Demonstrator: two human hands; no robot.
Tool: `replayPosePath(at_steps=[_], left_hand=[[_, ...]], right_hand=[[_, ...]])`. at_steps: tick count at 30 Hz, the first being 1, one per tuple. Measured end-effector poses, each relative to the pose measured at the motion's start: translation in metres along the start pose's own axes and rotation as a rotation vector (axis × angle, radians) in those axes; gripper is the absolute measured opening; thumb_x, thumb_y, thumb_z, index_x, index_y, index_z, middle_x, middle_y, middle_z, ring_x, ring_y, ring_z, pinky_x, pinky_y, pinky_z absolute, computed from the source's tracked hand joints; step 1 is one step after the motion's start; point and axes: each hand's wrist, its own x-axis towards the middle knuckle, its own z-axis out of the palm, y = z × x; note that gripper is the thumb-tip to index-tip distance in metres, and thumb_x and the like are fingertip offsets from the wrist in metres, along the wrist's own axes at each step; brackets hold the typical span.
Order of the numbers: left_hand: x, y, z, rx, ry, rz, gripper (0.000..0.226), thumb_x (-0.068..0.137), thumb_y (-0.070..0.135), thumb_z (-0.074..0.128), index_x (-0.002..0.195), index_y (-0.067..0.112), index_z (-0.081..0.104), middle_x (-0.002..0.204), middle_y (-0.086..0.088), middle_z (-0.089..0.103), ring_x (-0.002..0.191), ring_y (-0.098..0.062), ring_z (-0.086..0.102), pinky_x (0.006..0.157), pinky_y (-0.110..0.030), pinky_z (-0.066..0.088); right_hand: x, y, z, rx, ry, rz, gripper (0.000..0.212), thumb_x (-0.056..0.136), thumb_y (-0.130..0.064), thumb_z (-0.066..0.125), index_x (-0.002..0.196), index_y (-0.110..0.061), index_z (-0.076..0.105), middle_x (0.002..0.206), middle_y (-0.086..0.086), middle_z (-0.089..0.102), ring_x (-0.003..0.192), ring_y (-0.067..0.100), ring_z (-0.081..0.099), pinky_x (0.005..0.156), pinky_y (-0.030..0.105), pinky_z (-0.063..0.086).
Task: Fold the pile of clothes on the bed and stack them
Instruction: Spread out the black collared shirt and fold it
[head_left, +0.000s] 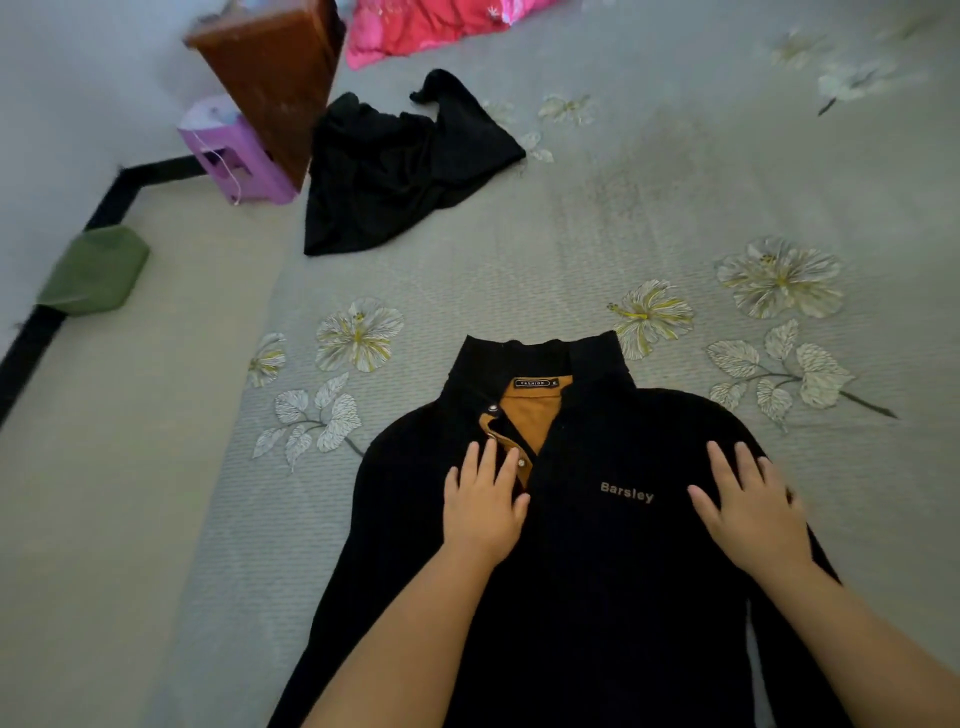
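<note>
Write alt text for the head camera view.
Both hands, left hand and right hand, press flat on a black pullover spread face up on a floral bed sheet. A crumpled black garment lies farther up the bed.

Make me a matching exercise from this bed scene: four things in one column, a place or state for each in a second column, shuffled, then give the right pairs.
Things:
1. black sweater
2. black garment
3. pink cloth
4. purple stool

Places or states:
A. crumpled on the bed, beyond the sweater
B. on the floor beside the bed
C. spread flat under the left hand and right hand
D. bunched at the far top edge of the view

Pairs: 1-C, 2-A, 3-D, 4-B
</note>
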Motion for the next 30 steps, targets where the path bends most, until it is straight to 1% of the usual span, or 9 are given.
replayPosePath(at_steps=[5,9,12,13,18,21,23,25,30], left_hand=[[-0.043,0.013,0.016,0.003,-0.1,-0.004,0.058,0.098,0.042,0.028,0.147,0.028,0.002,0.156,-0.003,-0.005,0.143,-0.024,-0.011,0.115,-0.043,0.004],[-0.072,0.024,0.035,0.0,-0.154,0.0,0.059,0.098,0.043,0.028,0.147,0.029,-0.001,0.156,-0.003,-0.007,0.142,-0.025,-0.012,0.115,-0.042,0.004],[-0.092,0.034,0.052,-0.006,-0.175,0.003,0.059,0.098,0.044,0.028,0.147,0.03,-0.002,0.156,-0.002,-0.008,0.142,-0.024,-0.012,0.115,-0.042,0.004],[-0.099,0.038,0.058,-0.01,-0.178,0.006,0.059,0.098,0.044,0.028,0.147,0.03,-0.002,0.156,-0.002,-0.007,0.142,-0.024,-0.012,0.115,-0.043,0.004],[-0.136,0.059,0.091,-0.003,-0.199,0.04,0.06,0.098,0.045,0.027,0.146,0.031,-0.005,0.156,-0.001,-0.009,0.142,-0.024,-0.013,0.115,-0.043,0.003],[-0.153,0.069,0.107,-0.002,-0.185,0.044,0.059,0.098,0.046,0.025,0.146,0.031,-0.004,0.156,-0.001,-0.011,0.142,-0.023,-0.014,0.115,-0.044,-0.001],[-0.161,0.075,0.114,-0.021,-0.166,0.027,0.059,0.097,0.048,0.024,0.146,0.031,-0.004,0.155,-0.001,-0.011,0.142,-0.022,-0.014,0.114,-0.044,-0.002],[-0.165,0.082,0.122,-0.021,-0.136,0.027,0.06,0.097,0.049,0.023,0.146,0.031,-0.004,0.155,-0.001,-0.012,0.142,-0.021,-0.015,0.114,-0.044,-0.003],[-0.169,0.103,0.132,-0.008,-0.052,0.06,0.061,0.096,0.05,0.024,0.147,0.028,0.0,0.156,-0.002,-0.01,0.142,-0.021,-0.013,0.114,-0.043,-0.002]], right_hand=[[-0.049,0.033,0.007,0.017,-0.123,0.122,0.059,0.095,-0.052,0.023,0.147,-0.031,0.005,0.154,0.009,0.008,0.14,0.028,0.013,0.109,0.042,0.021],[-0.086,0.056,0.02,0.027,-0.108,0.158,0.056,0.095,-0.05,0.026,0.146,-0.033,0.011,0.151,0.014,0.016,0.137,0.03,0.02,0.107,0.041,0.025],[-0.114,0.069,0.032,0.133,0.015,0.139,0.053,0.093,-0.036,0.046,0.142,-0.021,0.034,0.134,0.025,0.038,0.118,0.039,0.036,0.097,0.043,0.035],[-0.124,0.073,0.036,0.162,0.029,0.148,0.052,0.092,-0.032,0.049,0.141,-0.019,0.036,0.128,0.026,0.042,0.113,0.039,0.04,0.092,0.043,0.038],[-0.171,0.086,0.064,0.169,-0.052,0.079,0.047,0.096,-0.019,0.041,0.142,-0.022,0.032,0.109,0.02,0.053,0.095,0.033,0.053,0.078,0.036,0.041],[-0.177,0.105,0.063,0.353,0.014,0.108,0.043,0.095,-0.008,0.04,0.138,-0.014,0.04,0.106,0.024,0.055,0.094,0.035,0.053,0.076,0.034,0.04],[-0.171,0.128,0.053,0.381,0.088,0.132,0.041,0.094,-0.002,0.041,0.135,-0.007,0.044,0.104,0.029,0.057,0.092,0.038,0.054,0.077,0.036,0.041],[-0.162,0.155,0.038,0.312,0.13,0.119,0.04,0.094,-0.004,0.042,0.133,-0.004,0.046,0.105,0.032,0.055,0.092,0.041,0.054,0.077,0.039,0.041],[-0.132,0.212,-0.007,-0.019,0.107,0.068,0.045,0.095,-0.03,0.045,0.138,-0.016,0.042,0.116,0.027,0.047,0.095,0.043,0.054,0.076,0.044,0.042]])
